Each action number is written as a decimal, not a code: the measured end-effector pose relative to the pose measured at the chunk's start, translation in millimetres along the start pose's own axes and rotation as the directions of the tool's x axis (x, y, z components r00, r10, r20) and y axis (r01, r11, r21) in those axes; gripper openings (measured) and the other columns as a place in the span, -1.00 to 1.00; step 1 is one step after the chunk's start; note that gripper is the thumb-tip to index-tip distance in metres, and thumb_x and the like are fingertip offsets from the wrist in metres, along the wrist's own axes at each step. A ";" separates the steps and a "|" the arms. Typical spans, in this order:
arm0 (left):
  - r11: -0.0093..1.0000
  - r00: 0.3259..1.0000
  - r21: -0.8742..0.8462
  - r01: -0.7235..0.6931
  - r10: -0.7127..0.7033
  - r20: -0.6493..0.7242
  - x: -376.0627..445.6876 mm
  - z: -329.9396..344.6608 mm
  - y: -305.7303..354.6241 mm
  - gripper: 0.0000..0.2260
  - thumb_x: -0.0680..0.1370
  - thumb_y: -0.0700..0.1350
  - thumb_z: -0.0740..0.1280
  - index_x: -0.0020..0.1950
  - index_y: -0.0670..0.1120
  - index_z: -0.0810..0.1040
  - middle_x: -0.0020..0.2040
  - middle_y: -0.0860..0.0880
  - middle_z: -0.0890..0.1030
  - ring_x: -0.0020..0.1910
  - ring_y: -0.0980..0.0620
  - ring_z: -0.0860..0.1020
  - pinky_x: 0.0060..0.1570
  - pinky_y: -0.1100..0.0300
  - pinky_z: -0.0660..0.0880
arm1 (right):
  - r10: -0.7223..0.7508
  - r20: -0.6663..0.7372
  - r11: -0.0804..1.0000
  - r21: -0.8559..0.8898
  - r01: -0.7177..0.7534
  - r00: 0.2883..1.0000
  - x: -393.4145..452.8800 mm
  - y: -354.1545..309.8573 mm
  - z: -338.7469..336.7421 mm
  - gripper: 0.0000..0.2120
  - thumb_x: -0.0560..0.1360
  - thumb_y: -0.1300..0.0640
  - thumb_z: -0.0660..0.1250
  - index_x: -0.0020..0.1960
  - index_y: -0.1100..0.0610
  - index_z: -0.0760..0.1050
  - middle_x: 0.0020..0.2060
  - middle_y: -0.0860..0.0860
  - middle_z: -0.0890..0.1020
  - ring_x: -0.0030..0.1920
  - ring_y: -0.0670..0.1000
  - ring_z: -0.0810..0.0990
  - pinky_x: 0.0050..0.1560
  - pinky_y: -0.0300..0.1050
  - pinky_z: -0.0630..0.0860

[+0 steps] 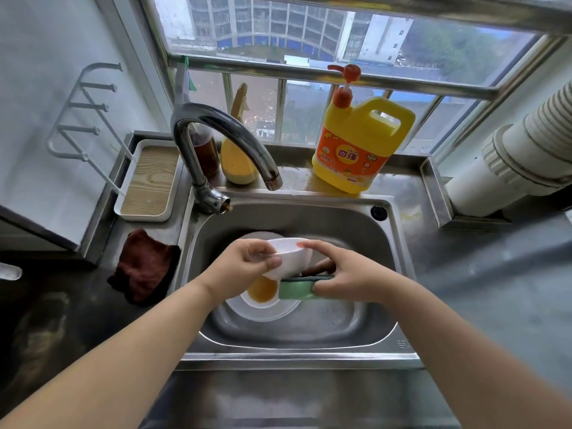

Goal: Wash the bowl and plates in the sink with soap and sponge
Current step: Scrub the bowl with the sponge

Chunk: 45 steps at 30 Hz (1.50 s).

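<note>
The steel bench (483,274) runs all round me, and the sink (393,243) is sunk in it straight ahead, under the window (309,32) at twelve o'clock. The bent tap (216,131) rises from the sink's rim at eleven o'clock, its spout out over the basin. The yellow soap jug (359,144) with its orange pump stands on the ledge at one o'clock, behind the sink. A white tray (148,181) with a wooden floor sits at ten o'clock, and a dark red cloth (142,267) lies crumpled on the bench at nine o'clock, just beside the sink.

In the basin lie white plates (266,311); the top one holds a pool of orange-brown liquid, and another plate's edge shows behind my hands.

My left hand (244,267) holds the small white bowl (288,258) above the plates, tilted on its side, my thumb over its rim and fingers curled beneath. My right hand (337,274) grips the green sponge (297,289) at its right end, fingers wrapped round it, forefinger stretched out to the bowl's rim. The sponge lies level, its top against the bowl's lower side, over the plates at the middle of the sink.
</note>
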State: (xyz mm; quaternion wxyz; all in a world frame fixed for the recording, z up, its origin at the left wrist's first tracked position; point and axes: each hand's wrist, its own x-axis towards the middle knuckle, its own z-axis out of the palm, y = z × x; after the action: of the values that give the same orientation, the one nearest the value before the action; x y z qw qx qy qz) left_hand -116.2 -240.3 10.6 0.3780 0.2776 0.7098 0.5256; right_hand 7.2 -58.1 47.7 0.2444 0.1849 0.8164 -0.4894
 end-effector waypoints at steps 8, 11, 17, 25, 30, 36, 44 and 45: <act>0.916 0.952 -0.343 0.207 -0.270 -0.146 -0.8 6.3 -9.3 -0.87 0.59 -0.14 0.28 -0.04 -0.17 0.58 -0.19 -0.06 0.59 -0.18 0.06 0.51 -0.20 0.27 0.47 | -0.123 -0.351 0.989 0.036 0.145 0.928 -1.8 0.0 5.4 -0.50 0.52 0.10 0.31 0.41 -0.19 0.32 0.40 -0.10 0.36 0.38 -0.05 0.30 0.43 -0.03 0.26; 0.872 0.946 -0.443 0.208 -0.294 -0.134 0.4 19.1 -5.2 -0.85 0.60 -0.17 0.25 0.00 -0.19 0.59 -0.16 -0.09 0.62 -0.19 0.05 0.55 -0.20 0.24 0.52 | -0.169 -0.377 0.973 -0.212 0.093 0.910 6.6 -5.1 32.6 -0.46 0.58 -0.06 0.22 0.50 -0.23 0.11 0.51 -0.15 0.08 0.44 -0.02 0.04 0.47 -0.01 0.02; 0.846 0.952 -0.512 0.147 -0.262 -0.160 -2.9 20.6 4.9 -0.86 0.59 -0.22 0.25 -0.11 -0.16 0.57 -0.26 -0.05 0.62 -0.29 0.08 0.56 -0.26 0.26 0.52 | -0.149 -0.532 0.985 -0.151 0.080 0.834 24.8 -0.2 39.2 -0.51 0.61 -0.02 0.15 0.50 -0.21 0.11 0.50 -0.10 0.16 0.42 0.03 0.11 0.46 0.03 0.08; 0.865 0.947 -0.488 0.114 -0.244 -0.211 -4.6 25.0 9.4 -0.88 0.59 -0.24 0.25 -0.09 -0.20 0.56 -0.27 -0.07 0.59 -0.31 0.09 0.53 -0.32 0.31 0.51 | -0.130 -0.594 0.991 -0.081 0.102 0.794 18.3 2.1 43.2 -0.52 0.59 0.00 0.22 0.48 -0.14 0.23 0.46 -0.04 0.25 0.39 0.05 0.20 0.43 -0.04 0.15; 0.857 0.941 -0.491 0.156 -0.281 -0.191 -2.0 25.9 6.1 -0.86 0.59 -0.20 0.26 0.00 -0.23 0.58 -0.18 -0.12 0.62 -0.22 0.03 0.56 -0.24 0.26 0.53 | -0.229 -0.545 0.965 -0.234 0.116 0.807 17.3 -13.0 54.8 -0.51 0.59 -0.02 0.21 0.48 -0.21 0.18 0.50 -0.06 0.14 0.39 0.04 0.10 0.46 0.02 0.11; 0.732 0.938 -0.675 0.095 -0.292 -0.185 -0.2 19.8 13.0 -0.83 0.60 -0.26 0.19 -0.14 -0.18 0.52 -0.33 -0.02 0.62 -0.34 0.09 0.58 -0.38 0.29 0.52 | 0.129 -0.542 0.948 0.315 0.058 0.830 37.9 11.5 32.3 -0.55 0.58 -0.03 0.20 0.46 -0.14 0.28 0.35 -0.06 0.44 0.33 0.01 0.40 0.37 0.00 0.34; 0.772 0.944 -0.620 0.136 -0.291 -0.155 3.4 21.0 8.2 -0.87 0.60 -0.24 0.21 -0.09 -0.20 0.54 -0.30 -0.04 0.62 -0.34 0.10 0.56 -0.34 0.29 0.53 | -0.146 -0.643 0.988 -0.061 0.139 0.752 23.2 -7.6 51.0 -0.53 0.58 0.00 0.24 0.47 -0.15 0.26 0.45 -0.07 0.26 0.38 0.01 0.18 0.41 -0.06 0.18; 0.771 0.946 -0.621 0.141 -0.290 -0.146 3.7 21.7 8.5 -0.87 0.60 -0.24 0.22 -0.07 -0.21 0.54 -0.29 -0.05 0.62 -0.33 0.10 0.57 -0.33 0.28 0.54 | -0.180 -0.629 0.984 -0.127 0.128 0.756 24.8 -10.8 52.0 -0.52 0.58 -0.02 0.23 0.47 -0.17 0.24 0.46 -0.07 0.23 0.38 0.02 0.16 0.42 -0.04 0.18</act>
State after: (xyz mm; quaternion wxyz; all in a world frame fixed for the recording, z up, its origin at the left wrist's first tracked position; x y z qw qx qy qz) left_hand -100.3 -223.2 14.3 0.4184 -0.0048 0.5719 0.7056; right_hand -7.4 -107.7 20.0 -0.0815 0.2628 0.8811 -0.3847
